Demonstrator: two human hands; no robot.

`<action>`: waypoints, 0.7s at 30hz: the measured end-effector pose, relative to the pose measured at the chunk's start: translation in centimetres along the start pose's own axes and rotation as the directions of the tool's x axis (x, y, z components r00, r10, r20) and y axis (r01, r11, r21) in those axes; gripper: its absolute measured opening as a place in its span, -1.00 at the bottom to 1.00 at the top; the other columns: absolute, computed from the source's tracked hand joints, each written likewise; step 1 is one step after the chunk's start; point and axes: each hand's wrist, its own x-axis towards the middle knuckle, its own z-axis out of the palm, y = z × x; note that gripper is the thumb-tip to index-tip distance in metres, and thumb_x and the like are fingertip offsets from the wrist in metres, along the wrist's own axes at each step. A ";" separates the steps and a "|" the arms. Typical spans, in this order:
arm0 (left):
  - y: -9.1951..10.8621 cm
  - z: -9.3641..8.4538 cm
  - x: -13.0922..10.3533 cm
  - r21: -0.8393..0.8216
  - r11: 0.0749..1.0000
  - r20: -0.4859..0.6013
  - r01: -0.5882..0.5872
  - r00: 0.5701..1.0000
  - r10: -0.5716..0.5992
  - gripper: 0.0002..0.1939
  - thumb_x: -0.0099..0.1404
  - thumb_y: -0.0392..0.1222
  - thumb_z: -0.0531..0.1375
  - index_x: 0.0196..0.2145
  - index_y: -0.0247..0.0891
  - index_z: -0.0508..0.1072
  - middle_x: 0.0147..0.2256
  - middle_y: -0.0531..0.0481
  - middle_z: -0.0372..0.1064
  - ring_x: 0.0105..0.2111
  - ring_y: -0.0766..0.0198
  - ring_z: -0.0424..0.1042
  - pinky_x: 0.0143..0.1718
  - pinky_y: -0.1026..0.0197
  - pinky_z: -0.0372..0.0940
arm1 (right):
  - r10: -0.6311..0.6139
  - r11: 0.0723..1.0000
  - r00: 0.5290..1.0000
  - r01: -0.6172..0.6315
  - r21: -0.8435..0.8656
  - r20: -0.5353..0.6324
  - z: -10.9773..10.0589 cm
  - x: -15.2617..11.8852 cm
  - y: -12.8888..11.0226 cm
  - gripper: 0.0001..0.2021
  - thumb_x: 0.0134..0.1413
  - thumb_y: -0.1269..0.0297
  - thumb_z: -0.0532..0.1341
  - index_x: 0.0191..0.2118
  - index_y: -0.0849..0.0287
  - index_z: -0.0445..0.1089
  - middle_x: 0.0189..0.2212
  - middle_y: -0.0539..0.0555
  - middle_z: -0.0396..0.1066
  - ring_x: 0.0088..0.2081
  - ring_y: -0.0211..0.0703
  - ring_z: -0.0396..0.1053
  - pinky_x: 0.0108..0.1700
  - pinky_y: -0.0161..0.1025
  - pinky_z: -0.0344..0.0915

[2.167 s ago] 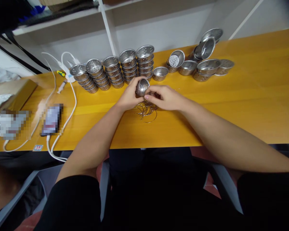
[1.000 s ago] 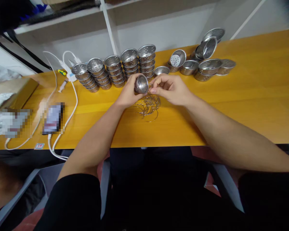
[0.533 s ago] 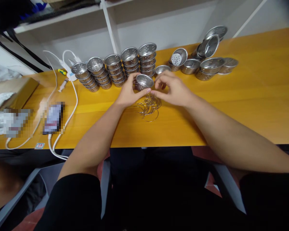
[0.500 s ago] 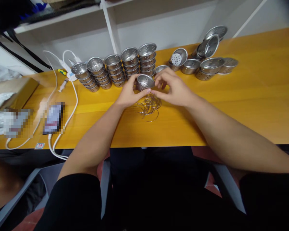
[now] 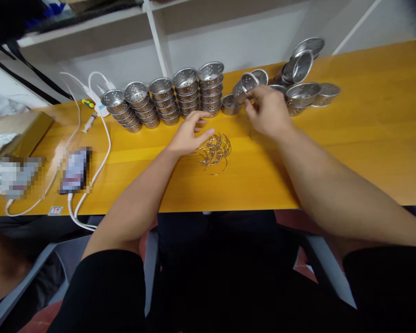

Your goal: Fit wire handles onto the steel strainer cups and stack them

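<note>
My right hand point(image 5: 268, 111) grips a perforated metal cup point(image 5: 241, 90) by its rim. The cup is tilted, just above a small metal cup point(image 5: 231, 105) standing on the table. My left hand point(image 5: 190, 134) holds nothing; its fingers are apart and the thumb is stretched out. Beside that thumb lies a loose heap of thin curved wires point(image 5: 215, 150). A faint curved wire point(image 5: 253, 135) shows below my right hand; whether the hand touches it I cannot tell. Beyond my left hand, stacks of perforated cups point(image 5: 186, 88) stand in a row.
More cups point(image 5: 303, 94) stand and lean at the back right, some tipped over. A phone point(image 5: 75, 170) with a white cable, a syringe point(image 5: 89, 123) and a box point(image 5: 24, 134) are on the left. White shelving point(image 5: 256, 27) rises behind the table. Another person's arm shows at lower left.
My right hand has moved right and back, carrying a cup away from between both hands. My left hand has let go of it and stays near the wires.
</note>
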 end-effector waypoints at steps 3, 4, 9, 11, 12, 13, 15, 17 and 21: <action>0.1 0.1 0.0 0.001 1.000 0.019 0.002 1.000 -0.002 -0.44 0.67 0.06 0.42 0.50 -0.09 0.55 0.49 -0.27 0.56 0.37 -0.06 0.73 0.34 -0.09 0.74 | 0.066 0.997 0.997 -0.065 -0.034 0.047 1.0 0.8 -0.3 -0.59 0.81 -0.12 0.17 0.29 -0.04 0.67 0.38 0.43 0.73 0.41 0.62 0.64 0.50 0.53 0.54; 0.1 0.1 0.0 0.003 1.000 0.024 0.001 1.000 -0.001 -0.44 0.67 0.06 0.42 0.50 -0.09 0.55 0.49 -0.27 0.56 0.37 -0.05 0.73 0.34 -0.08 0.74 | 0.080 0.996 0.995 -0.078 -0.040 0.064 1.4 0.9 -0.6 -0.56 0.81 -0.13 0.14 0.33 -0.05 0.68 0.39 0.42 0.72 0.42 0.62 0.63 0.50 0.53 0.54; -0.2 0.3 0.0 -0.014 1.000 0.022 0.012 1.000 -0.011 -0.47 0.66 0.02 0.44 0.46 -0.11 0.57 0.47 -0.27 0.56 0.36 -0.02 0.72 0.36 -0.08 0.74 | 0.119 0.987 0.988 -0.106 -0.119 0.102 2.4 1.1 -1.7 -0.45 0.82 -0.06 -0.01 0.43 -0.15 0.69 0.46 0.34 0.71 0.48 0.54 0.58 0.56 0.44 0.53; 0.0 0.4 -0.1 -0.022 1.000 0.019 0.020 1.000 -0.019 -0.46 0.65 0.02 0.44 0.46 -0.14 0.57 0.46 -0.28 0.57 0.36 -0.01 0.72 0.37 -0.07 0.73 | 0.117 0.985 0.987 -0.101 -0.144 0.111 2.4 1.0 -1.6 -0.45 0.82 -0.07 0.00 0.43 -0.12 0.70 0.45 0.36 0.72 0.48 0.57 0.58 0.57 0.44 0.53; 0.1 0.4 -0.1 -0.024 0.999 0.020 0.023 1.000 -0.023 -0.45 0.65 0.02 0.44 0.46 -0.16 0.57 0.46 -0.29 0.57 0.37 -0.01 0.72 0.37 -0.06 0.73 | 0.111 0.984 0.987 -0.093 -0.149 0.118 2.4 1.0 -1.4 -0.45 0.81 -0.08 0.03 0.43 -0.09 0.71 0.43 0.40 0.71 0.48 0.61 0.58 0.58 0.45 0.52; 0.2 0.4 -0.1 -0.025 0.999 0.021 0.028 0.999 -0.027 -0.44 0.65 0.02 0.44 0.47 -0.17 0.57 0.46 -0.30 0.57 0.37 -0.02 0.72 0.37 -0.06 0.73 | 0.102 0.985 0.987 -0.083 -0.149 0.125 2.5 1.0 -1.1 -0.45 0.80 -0.10 0.06 0.42 -0.05 0.71 0.42 0.43 0.71 0.46 0.64 0.60 0.58 0.46 0.52; 0.3 0.4 -0.1 -0.018 0.999 0.025 0.037 0.999 -0.036 -0.44 0.66 0.02 0.44 0.49 -0.16 0.57 0.47 -0.30 0.58 0.38 -0.03 0.72 0.37 -0.06 0.74 | 0.081 0.989 0.988 -0.063 -0.136 0.130 2.6 1.0 -0.4 -0.47 0.79 -0.13 0.11 0.37 -0.01 0.73 0.37 0.46 0.72 0.42 0.68 0.62 0.59 0.49 0.52; 0.4 0.3 -0.1 -0.002 0.999 0.034 0.041 0.999 -0.041 -0.44 0.66 -0.01 0.45 0.50 -0.14 0.56 0.48 -0.30 0.58 0.39 -0.04 0.72 0.37 -0.06 0.74 | 0.051 0.994 0.991 -0.038 -0.103 0.127 2.8 1.1 0.5 -0.51 0.78 -0.15 0.15 0.32 -0.03 0.73 0.33 0.45 0.73 0.40 0.70 0.62 0.58 0.54 0.53; 0.5 0.2 0.0 0.038 0.997 0.041 0.062 0.997 -0.064 -0.42 0.66 -0.06 0.46 0.52 -0.13 0.56 0.48 -0.31 0.60 0.40 -0.10 0.72 0.39 -0.11 0.75 | -0.002 0.999 0.996 0.005 -0.034 0.093 3.6 1.1 1.7 -0.58 0.78 -0.19 0.19 0.24 -0.12 0.71 0.26 0.38 0.74 0.40 0.70 0.60 0.56 0.60 0.52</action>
